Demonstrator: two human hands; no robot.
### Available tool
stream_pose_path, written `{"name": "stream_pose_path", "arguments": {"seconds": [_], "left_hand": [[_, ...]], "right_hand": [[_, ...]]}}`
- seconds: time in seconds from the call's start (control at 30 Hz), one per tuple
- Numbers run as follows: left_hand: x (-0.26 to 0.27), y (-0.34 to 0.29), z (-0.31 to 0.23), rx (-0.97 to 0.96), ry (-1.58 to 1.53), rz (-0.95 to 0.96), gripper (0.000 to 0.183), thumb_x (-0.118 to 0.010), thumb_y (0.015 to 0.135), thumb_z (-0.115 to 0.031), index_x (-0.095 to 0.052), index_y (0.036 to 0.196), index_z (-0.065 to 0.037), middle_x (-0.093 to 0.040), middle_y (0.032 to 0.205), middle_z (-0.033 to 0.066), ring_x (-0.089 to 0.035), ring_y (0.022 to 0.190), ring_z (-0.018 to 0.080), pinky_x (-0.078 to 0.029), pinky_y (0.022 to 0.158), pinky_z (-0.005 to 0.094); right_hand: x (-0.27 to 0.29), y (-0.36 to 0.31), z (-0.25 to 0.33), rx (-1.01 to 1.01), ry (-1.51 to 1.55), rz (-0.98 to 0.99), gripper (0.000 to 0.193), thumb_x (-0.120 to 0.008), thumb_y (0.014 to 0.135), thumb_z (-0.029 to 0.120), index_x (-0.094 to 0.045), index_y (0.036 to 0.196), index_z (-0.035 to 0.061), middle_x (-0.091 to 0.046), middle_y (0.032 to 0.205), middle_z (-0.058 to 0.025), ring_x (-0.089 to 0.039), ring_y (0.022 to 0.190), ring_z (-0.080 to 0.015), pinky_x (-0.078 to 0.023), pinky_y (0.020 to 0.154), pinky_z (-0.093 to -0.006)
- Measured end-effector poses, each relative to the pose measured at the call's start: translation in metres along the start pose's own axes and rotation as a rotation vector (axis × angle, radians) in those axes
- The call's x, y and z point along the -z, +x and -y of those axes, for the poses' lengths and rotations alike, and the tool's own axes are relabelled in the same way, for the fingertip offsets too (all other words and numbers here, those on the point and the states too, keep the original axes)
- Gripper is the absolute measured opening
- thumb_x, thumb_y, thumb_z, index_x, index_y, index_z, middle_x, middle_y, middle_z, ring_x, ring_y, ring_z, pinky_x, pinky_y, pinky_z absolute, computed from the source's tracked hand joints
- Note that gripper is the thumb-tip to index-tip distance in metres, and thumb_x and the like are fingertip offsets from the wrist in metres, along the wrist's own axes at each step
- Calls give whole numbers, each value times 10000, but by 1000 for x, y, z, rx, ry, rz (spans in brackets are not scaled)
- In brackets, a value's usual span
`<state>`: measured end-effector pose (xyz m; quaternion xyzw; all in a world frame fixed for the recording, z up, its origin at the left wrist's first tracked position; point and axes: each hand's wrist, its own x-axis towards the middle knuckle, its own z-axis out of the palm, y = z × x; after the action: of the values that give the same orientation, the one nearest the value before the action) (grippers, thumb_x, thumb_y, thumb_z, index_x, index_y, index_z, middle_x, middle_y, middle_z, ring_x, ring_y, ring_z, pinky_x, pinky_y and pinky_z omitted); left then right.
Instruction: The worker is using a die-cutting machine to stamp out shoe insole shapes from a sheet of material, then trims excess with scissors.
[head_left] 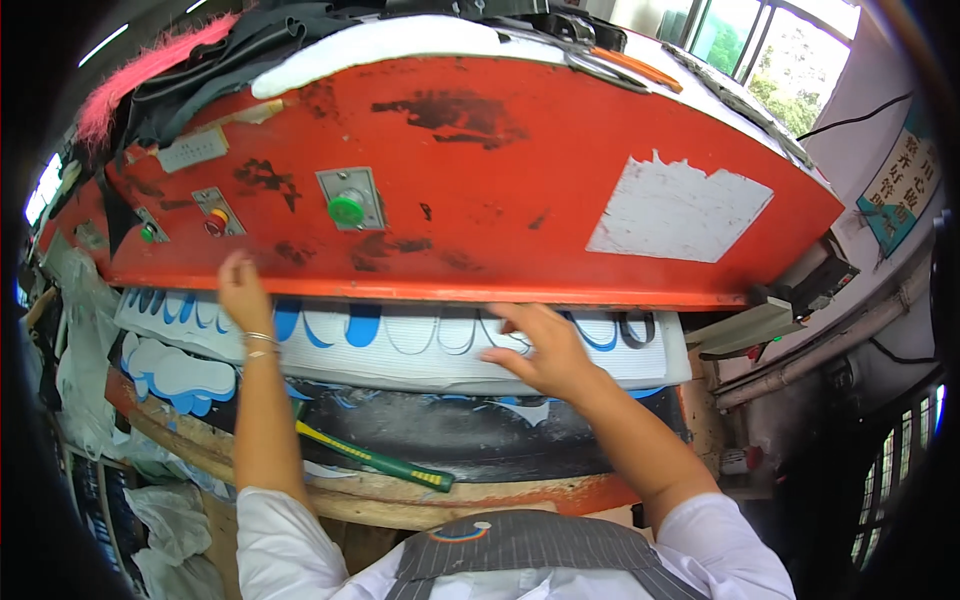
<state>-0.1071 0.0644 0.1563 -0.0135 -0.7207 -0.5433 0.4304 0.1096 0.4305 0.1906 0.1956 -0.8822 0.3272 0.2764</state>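
You've got the big white ribbed sheet lying on the dark, scuffed surface right in front of you, with its far side running in under the bottom edge of the red machine. A row of rounded shapes runs along it, some blue, some just outlined in the white. Your right hand is over the sheet toward its right half, thumb and fingers spread apart, fingertips up near that red edge; can't tell if they're actually touching. Your left hand is up at the machine's lower edge, below the red button, fingers bent and kinda blurry, so I can't say whether they're gripping something. On containers: there's a clear plastic bag hanging at your far left and another crumpled one lower down; both look wrinkled and hazy, and I can't make out what's in either. Just left of your left forearm there's a loose pile of white and blue sole-shaped pieces, sitting out by the sheet's near left corner. A green and yellow handle lies slantwise on the surface between your forearms.
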Motion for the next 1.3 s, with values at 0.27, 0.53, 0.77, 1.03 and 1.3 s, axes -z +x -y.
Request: {"name": "stream_pose_path", "arguments": {"seconds": [0.27, 0.53, 0.77, 1.03, 1.3], "left_hand": [[188, 276, 149, -107, 1059, 255, 492, -490, 877, -63, -429, 1359, 15, -580, 1193, 216, -602, 990, 300, -462, 887, 359], [115, 10, 26, 17, 262, 568, 267, -519, 954, -193, -638, 1064, 18, -640, 846, 82, -566, 759, 169, -472, 724, 320], [50, -213, -179, -151, -167, 1272, 131, -656, 786, -122, -700, 879, -41, -673, 837, 129, -641, 753, 285, -504, 696, 346], [31, -275, -188, -331, 168, 1296, 114, -640, 768, -158, -660, 764, -46, -574, 713, 148, -545, 723, 348, -442, 666, 442], [2, -266, -208, -256, 314, 1335, 183, -652, 705, -214, -670, 678, -33, -611, 688, 174, -585, 682, 360, -466, 649, 441]], "right_hand": [[-96, 188, 67, 74, -89, -239, 237, -626, 842, 254, -465, 904, 91, -632, 728, -118, -641, 620, -330, -493, 493, -438], [-64, 54, 32, -184, 114, 442, 282, -638, 833, 328, -535, 945, 90, -618, 821, -166, -614, 791, -378, -467, 672, -465], [-1, -81, 49, -203, 162, 831, 416, -731, 708, 346, -590, 943, 34, -590, 991, -146, -548, 956, -334, -456, 796, -423], [-14, -137, 53, -286, -93, 437, 423, -776, 584, 198, -626, 948, 44, -577, 942, -100, -540, 960, -280, -481, 809, -372], [10, -136, 18, -206, 62, 533, 268, -678, 685, 202, -643, 905, 52, -608, 917, -125, -573, 908, -307, -490, 762, -395]]}}
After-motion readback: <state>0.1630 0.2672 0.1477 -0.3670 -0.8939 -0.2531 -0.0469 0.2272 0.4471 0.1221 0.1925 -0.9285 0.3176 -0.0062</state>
